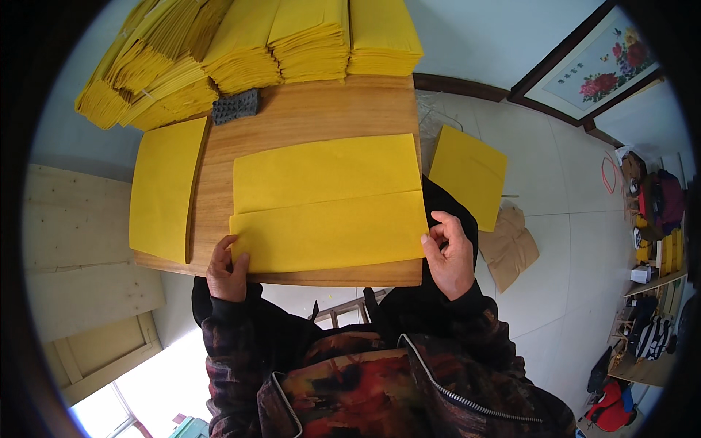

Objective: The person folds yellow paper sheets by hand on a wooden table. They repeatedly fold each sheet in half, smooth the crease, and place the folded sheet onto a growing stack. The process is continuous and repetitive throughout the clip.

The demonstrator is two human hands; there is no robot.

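Observation:
A folded sheet of yellow paper (328, 201) lies in front of me on the wooden table, its near flap overlapping the far part along a crosswise edge. My left hand (228, 271) grips its near left corner, thumb and index finger on either side of the edge. On the opposite side, my right hand (450, 255) has its thumb against the right edge, fingers curled around it. A flat stack of yellow paper (166, 190) rests at the table's left side. Beyond the sheet sits a dark grey bumpy pad (236, 106).
Thick bundles of folded yellow paper (310, 40) line the back of the wooden table (321, 106). To the right, below table height, are a yellow stack (471, 171) and crumpled brown paper (510, 248) on the tiled floor. Shelves with bags (657, 328) stand far right.

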